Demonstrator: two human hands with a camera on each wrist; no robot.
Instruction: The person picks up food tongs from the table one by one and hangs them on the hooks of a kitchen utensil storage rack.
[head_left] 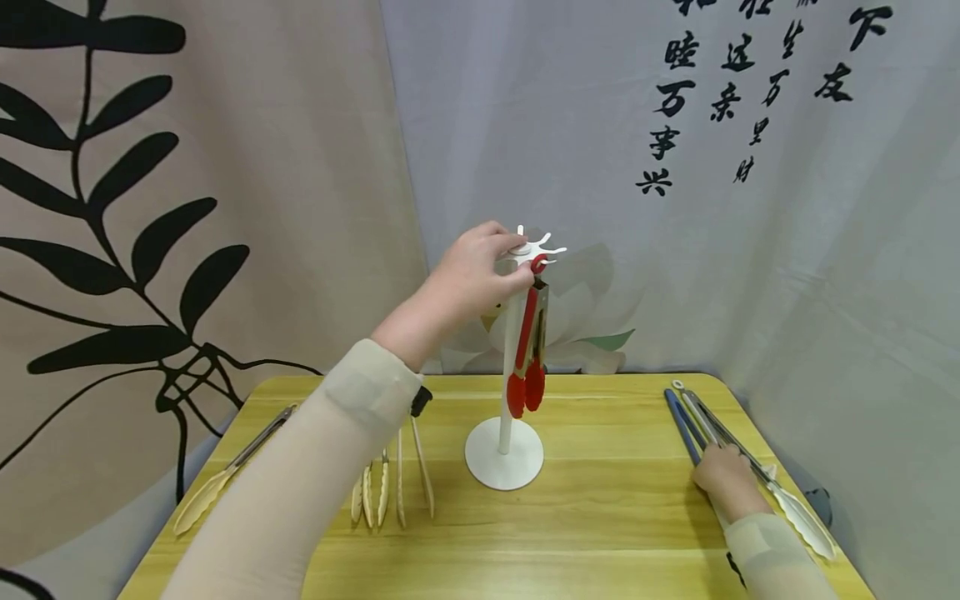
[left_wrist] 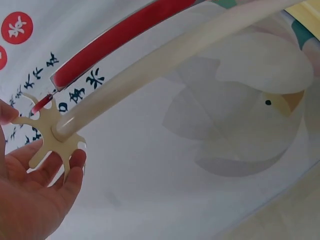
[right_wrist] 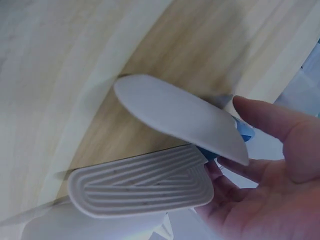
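My left hand (head_left: 483, 267) grips the hooked top (head_left: 536, 248) of a white stand (head_left: 505, 454), thumb and fingers round its prongs in the left wrist view. Red tongs (head_left: 534, 350) hang from one hook by a red loop, tips down. At the table's right side, my right hand (head_left: 726, 479) holds blue-handled tongs (head_left: 684, 425) near their white heads (right_wrist: 180, 112), thumb on one side and fingers on the other in the right wrist view. One head is smooth outside; the other (right_wrist: 142, 182) shows its ribbed face. Longer steel tongs (head_left: 802, 521) with white heads lie beside them.
Steel tongs with cream heads (head_left: 202, 500) lie at the left of the wooden table (head_left: 592, 517). More cream-tipped tongs (head_left: 367, 496) lie left of the stand, partly behind my left forearm. A printed curtain (head_left: 315, 167) hangs behind the table.
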